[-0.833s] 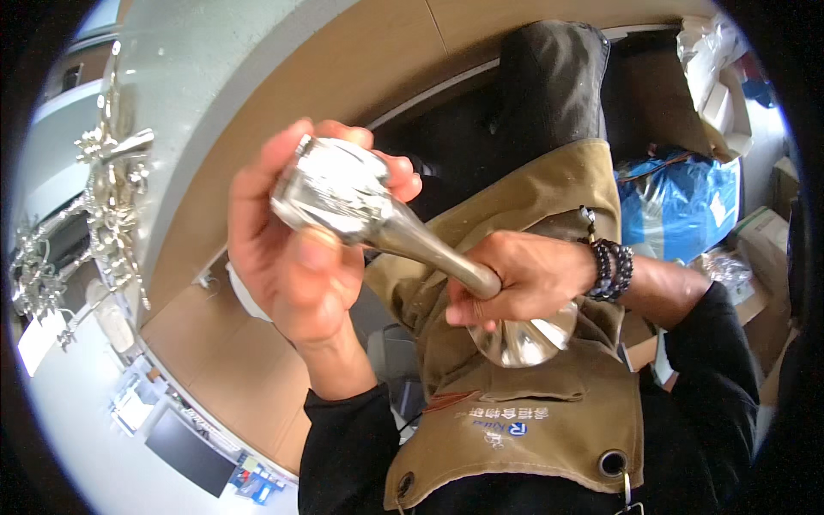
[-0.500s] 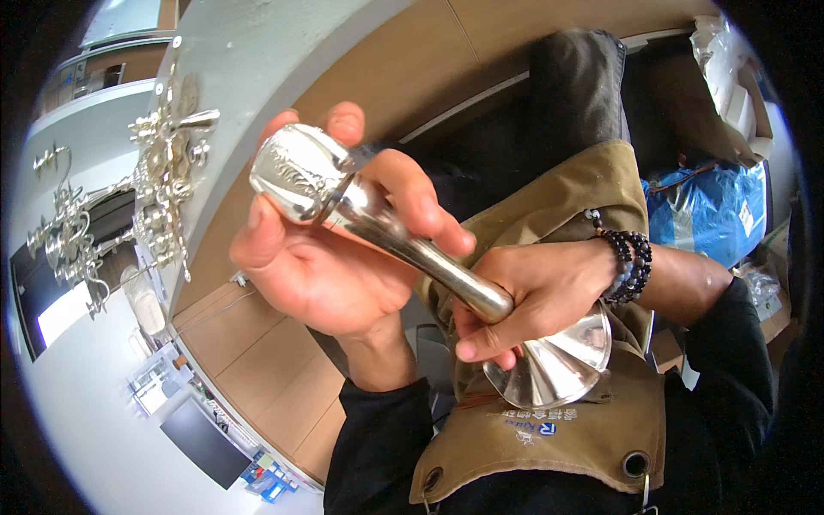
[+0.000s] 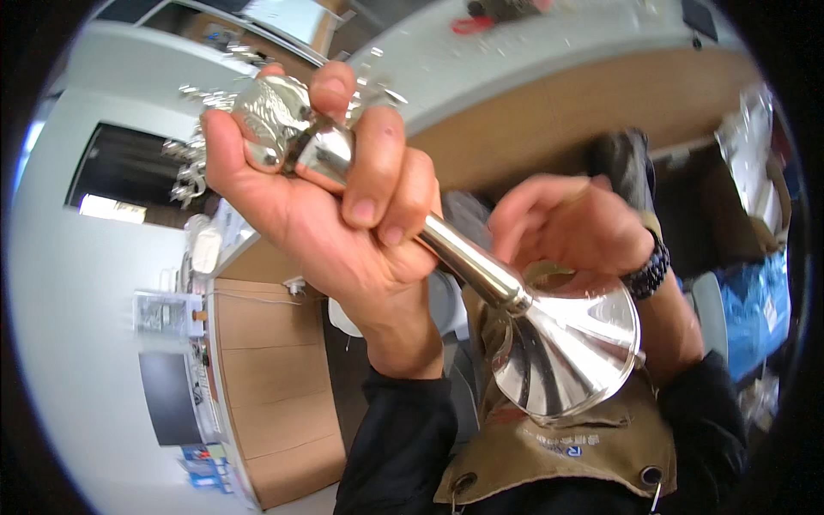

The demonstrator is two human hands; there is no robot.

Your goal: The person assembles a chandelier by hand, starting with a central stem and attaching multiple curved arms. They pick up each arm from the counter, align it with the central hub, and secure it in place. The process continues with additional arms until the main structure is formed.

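Note:
My left hand (image 3: 335, 215) is wrapped around a shiny silver candlestick (image 3: 468, 257). Its rounded, ornamented end is up at the left between thumb and fingertips. The slender stem slants down to the right into a wide, fluted, flared base, which hangs over my brown apron (image 3: 515, 463). Beyond the base is my right hand (image 3: 571, 223), blurred by motion, with fingers stretched out and apart. Nothing shows in that hand, and dark beads circle its wrist. The base hides part of the area just below the right hand.
Several silver branched candelabra parts (image 3: 193, 154) stand on the pale worktop at the far left. A white counter (image 3: 549, 51) with a brown front runs across the back. At the right lie a blue plastic bag (image 3: 755, 309) and an open cardboard box (image 3: 777, 189) with clear wrapping.
My right hand has let go of the stem near the base and moved up and away. The left fingers have closed round the candlestick, and the view has turned to the right.

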